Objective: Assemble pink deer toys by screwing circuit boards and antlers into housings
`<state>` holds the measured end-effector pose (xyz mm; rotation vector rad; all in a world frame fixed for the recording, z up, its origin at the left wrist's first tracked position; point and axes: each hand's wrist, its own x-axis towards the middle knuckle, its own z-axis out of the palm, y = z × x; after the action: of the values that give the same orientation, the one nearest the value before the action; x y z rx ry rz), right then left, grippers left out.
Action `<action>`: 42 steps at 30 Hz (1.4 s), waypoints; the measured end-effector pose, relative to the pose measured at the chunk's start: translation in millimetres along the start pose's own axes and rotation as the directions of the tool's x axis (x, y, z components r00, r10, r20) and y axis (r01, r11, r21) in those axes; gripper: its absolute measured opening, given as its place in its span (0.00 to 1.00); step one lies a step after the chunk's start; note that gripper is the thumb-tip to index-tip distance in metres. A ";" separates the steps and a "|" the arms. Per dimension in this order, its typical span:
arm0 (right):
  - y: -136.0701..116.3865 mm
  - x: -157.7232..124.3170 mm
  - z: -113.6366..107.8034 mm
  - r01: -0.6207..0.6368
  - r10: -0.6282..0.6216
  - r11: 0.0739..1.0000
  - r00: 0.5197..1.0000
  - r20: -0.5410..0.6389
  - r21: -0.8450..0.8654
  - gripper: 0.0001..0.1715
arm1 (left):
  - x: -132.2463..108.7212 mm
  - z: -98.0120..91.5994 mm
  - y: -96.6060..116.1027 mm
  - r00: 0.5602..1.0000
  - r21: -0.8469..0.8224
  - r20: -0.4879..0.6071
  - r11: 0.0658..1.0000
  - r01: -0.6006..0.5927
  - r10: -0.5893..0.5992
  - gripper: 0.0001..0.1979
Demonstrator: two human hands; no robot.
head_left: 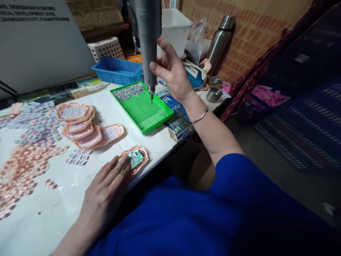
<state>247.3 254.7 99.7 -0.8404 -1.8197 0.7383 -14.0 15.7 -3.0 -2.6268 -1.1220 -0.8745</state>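
Your left hand lies palm down at the near edge of the table, its fingers stretched out side by side over a green circuit board. That board sits in a peach-coloured plastic shell, which rests on the table just under your fingertips. Your left thumb is hidden, so I cannot tell whether that grip pinches the shell or only presses down on the board.

Your right hand is raised beside a grey electric screwdriver, which stands upright, bit downward. Your thumb and index finger are spread apart, with the thumb tip at the tool's side; the other fingers are partly hidden behind it, so I cannot tell whether this grip is closed on the tool. The bit shows against a green perforated tray, with silver screws heaped at its far end and more set in rows at its near end.

To the left of the tray you have a leaning stack of peach shells, with grey button pieces just beside it. A blue bin stands behind the tray.
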 end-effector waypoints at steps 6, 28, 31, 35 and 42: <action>8.3 -2.3 9.0 0.180 -0.185 0.975 0.982 0.032 0.127 0.35 | 20.5 17.0 1.9 1.000 0.091 -0.015 0.996 0.001 0.000 0.13; 24.5 -21.3 38.5 -0.103 0.100 0.995 0.957 -0.274 0.002 0.19 | 32.3 8.0 1.4 0.998 0.036 0.041 0.998 0.053 -0.054 0.06; 33.2 -18.9 40.0 -0.041 0.049 0.999 0.956 -0.288 0.035 0.32 | 35.0 9.4 3.6 0.998 0.006 0.021 0.998 0.066 -0.066 0.05; 30.6 -15.5 38.7 0.003 0.022 0.997 0.953 -0.303 0.081 0.42 | 38.2 15.4 6.7 0.990 -0.018 -0.073 0.992 0.122 -0.123 0.05; -34.0 -32.6 47.9 0.181 -0.115 0.957 0.954 -0.275 0.226 0.12 | 43.6 13.0 2.0 0.998 0.019 0.007 0.998 0.063 -0.063 0.09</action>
<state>205.0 203.0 92.9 -0.5957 -1.5010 0.7061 17.2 45.5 11.4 -2.5950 -1.2149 -0.8612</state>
